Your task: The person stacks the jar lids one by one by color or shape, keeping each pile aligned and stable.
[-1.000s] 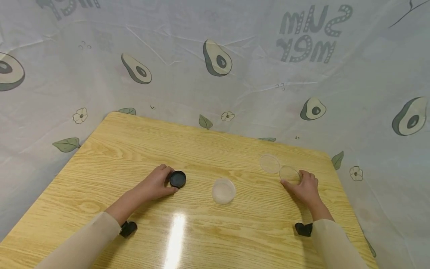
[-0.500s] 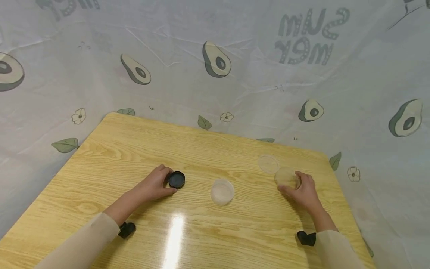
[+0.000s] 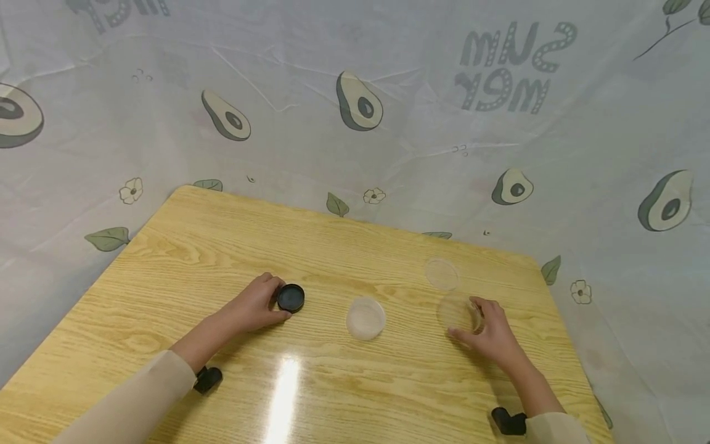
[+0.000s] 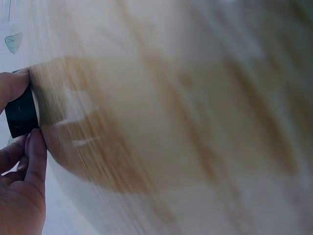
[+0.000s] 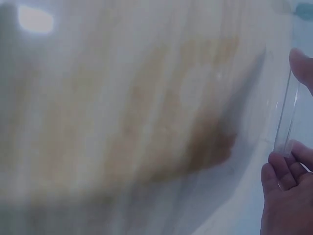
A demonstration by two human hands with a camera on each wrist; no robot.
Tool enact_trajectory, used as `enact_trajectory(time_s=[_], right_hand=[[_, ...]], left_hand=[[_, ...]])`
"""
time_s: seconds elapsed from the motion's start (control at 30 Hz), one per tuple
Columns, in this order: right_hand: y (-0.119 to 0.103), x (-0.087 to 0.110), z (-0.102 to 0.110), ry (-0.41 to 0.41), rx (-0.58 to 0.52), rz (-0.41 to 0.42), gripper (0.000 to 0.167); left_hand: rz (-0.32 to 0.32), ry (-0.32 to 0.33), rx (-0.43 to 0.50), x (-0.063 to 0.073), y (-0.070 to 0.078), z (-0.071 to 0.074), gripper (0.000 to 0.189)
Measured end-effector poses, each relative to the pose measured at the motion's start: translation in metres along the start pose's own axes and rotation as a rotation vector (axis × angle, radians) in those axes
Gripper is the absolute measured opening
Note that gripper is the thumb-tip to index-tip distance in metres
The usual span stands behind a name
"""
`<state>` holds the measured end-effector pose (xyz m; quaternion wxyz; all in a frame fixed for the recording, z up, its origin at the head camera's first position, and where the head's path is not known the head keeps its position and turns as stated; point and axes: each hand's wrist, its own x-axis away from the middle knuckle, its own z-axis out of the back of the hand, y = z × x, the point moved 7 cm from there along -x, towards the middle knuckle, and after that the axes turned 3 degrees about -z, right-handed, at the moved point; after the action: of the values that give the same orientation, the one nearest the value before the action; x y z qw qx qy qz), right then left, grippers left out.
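Observation:
My left hand (image 3: 257, 303) grips a small, round, shallow black container (image 3: 291, 298) at its side, on the left half of the table. In the left wrist view the black container (image 4: 22, 110) is edge-on between thumb and fingertips. My right hand (image 3: 493, 333) holds a clear round dish (image 3: 453, 313) by its rim, thumb on the near side and fingers on the far side. The right wrist view shows this clear dish (image 5: 287, 115) upright on edge between thumb and fingers; whether it touches the table, I cannot tell. Between the hands lies another clear round dish (image 3: 366, 318).
A thin clear disc (image 3: 442, 274) lies just beyond the right hand's dish. The wood-grain table (image 3: 233, 234) ends at a hanging printed cloth (image 3: 299, 148) behind it. Each wrist bears a black camera, such as the left wrist camera (image 3: 208, 379).
My right hand has moved left and toward me with the clear dish, away from the thin disc it was beside. My left hand keeps its grip on the black container.

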<state>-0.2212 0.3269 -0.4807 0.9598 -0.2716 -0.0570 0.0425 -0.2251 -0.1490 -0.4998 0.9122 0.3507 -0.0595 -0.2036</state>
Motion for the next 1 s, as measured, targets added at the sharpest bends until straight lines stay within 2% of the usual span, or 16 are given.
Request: enact_trajectory(time_s=[0.2, 0.37, 1.0], right_hand=[[-0.011, 0.017, -0.011, -0.033, 0.019, 0.046, 0.095], [-0.014, 0.025, -0.018, -0.051, 0.015, 0.044, 0.097], [-0.017, 0.033, -0.026, -0.039, 0.014, 0.115, 0.091]], left_hand=[[-0.006, -0.001, -0.001, 0.0, 0.0, 0.0, 0.045], [-0.014, 0.001, -0.005, 0.0, 0.001, 0.0, 0.045], [-0.001, 0.002, -0.008, 0.0, 0.002, 0.0, 0.046]])
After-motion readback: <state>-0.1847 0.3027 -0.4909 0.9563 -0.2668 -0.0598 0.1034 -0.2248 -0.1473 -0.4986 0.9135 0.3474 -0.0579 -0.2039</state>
